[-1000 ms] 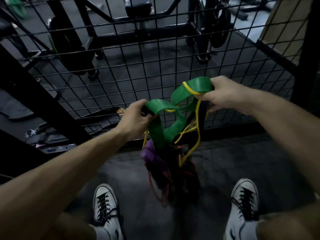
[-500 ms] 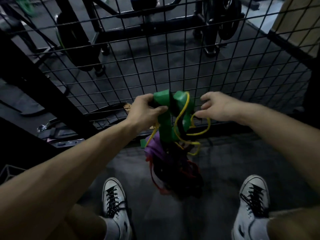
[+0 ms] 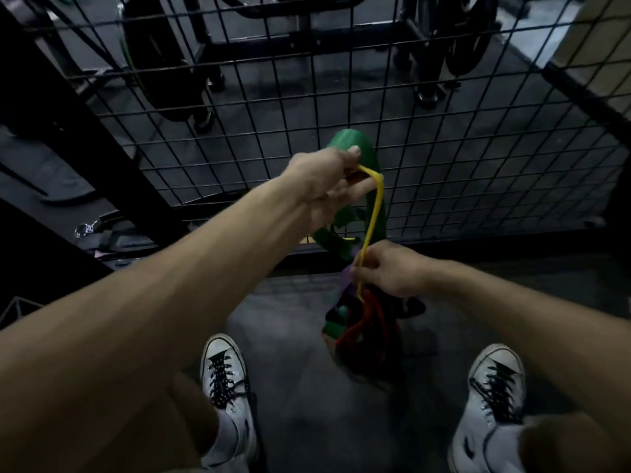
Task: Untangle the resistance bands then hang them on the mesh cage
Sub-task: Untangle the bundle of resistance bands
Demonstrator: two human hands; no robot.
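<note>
I am looking down at a dark rubber floor [image 3: 293, 380] in a dim gym, standing right up against the mesh cage [image 3: 444, 172] — a black wire grid with a heavy black bar along its foot. Beyond the grid I can make out dark machine frames and weight plates [image 3: 461, 35], too shadowed to tell apart properly.

Counting what I have: two hands, two white laced sneakers [image 3: 227, 380] on the floor, and one tangled bundle of resistance bands. In it I can tell a wide green band [image 3: 358, 155], a thin yellow band [image 3: 374, 213], a red band [image 3: 367, 322] and a purple band [image 3: 346, 281]; there are darker strands lower down that I cannot count.

My left hand [image 3: 324, 186] is raised in front of the mesh, its fingers curled round the top loop of the green and yellow bands. My right hand [image 3: 389, 271] is lower and nearer to me, pinching the yellow band where it runs into the knot. The yellow strand is stretched between both hands. The rest of the bundle hangs below my right hand, above the floor between my feet — nothing is hung on the cage yet

My left forearm crosses much of the view and hides the cage's lower left
</note>
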